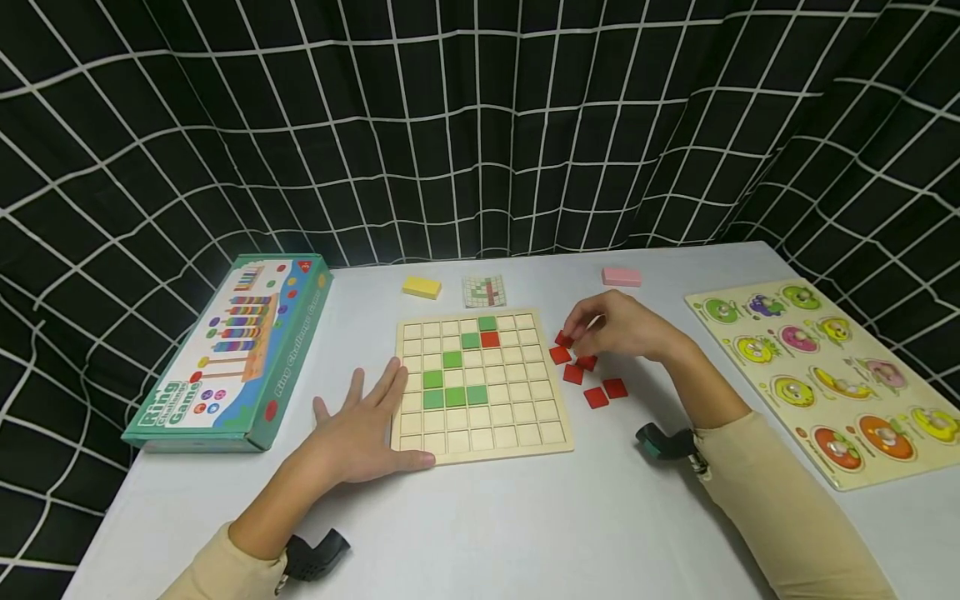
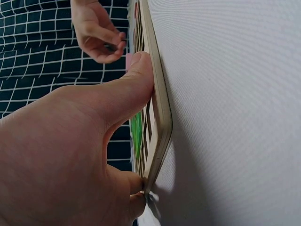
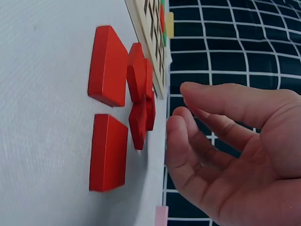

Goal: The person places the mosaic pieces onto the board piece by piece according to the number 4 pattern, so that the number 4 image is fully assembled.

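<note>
A wooden grid board (image 1: 480, 387) lies flat on the white surface (image 1: 480, 517) in front of the person, its squares mostly bare, with a run of green tiles (image 1: 453, 385) set into it and one red tile (image 1: 490, 339) placed in the upper rows just beside a green one. The left hand (image 1: 366, 425) lies flat with its fingers spread at the board's left edge, the thumb pressing against the near left corner; the left wrist view shows that thumb (image 2: 136, 84) along the board's rim. The right hand (image 1: 618, 327) hovers just right of the board over a loose cluster of red tiles (image 1: 587, 375) scattered on the surface, its fingers bent downward toward the topmost tile; in the right wrist view the fingers (image 3: 188, 141) are loosely curled and apart from the tiles, holding nothing that can be seen. Behind the board sit a yellow block (image 1: 422, 287), a small pattern card (image 1: 483, 292) and a pink block (image 1: 621, 277). To the left lies a green game box (image 1: 232, 354), and to the right a yellow peg puzzle board (image 1: 832, 375) with fruit pieces. A black cloth with a white grid (image 1: 480, 125) hangs behind everything.
</note>
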`<action>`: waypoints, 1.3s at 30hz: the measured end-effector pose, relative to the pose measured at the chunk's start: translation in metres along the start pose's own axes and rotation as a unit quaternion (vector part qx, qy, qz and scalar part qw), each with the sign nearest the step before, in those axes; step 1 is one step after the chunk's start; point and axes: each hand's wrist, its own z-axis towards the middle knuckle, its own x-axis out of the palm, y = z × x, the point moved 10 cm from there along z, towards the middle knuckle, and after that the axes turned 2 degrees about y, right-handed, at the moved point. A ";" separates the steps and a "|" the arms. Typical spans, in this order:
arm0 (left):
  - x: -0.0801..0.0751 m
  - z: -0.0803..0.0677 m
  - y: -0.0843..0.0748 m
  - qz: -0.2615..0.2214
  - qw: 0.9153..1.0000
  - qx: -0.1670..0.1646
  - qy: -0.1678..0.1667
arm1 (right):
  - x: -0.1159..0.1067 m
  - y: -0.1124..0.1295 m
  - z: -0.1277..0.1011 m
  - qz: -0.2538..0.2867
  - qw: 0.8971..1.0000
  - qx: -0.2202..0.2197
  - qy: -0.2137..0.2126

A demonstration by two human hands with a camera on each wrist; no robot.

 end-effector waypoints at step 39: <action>-0.001 -0.002 0.000 -0.007 1.000 -0.001 0.003 | 0.006 -0.027 0.003 -0.076 0.995 0.066 0.017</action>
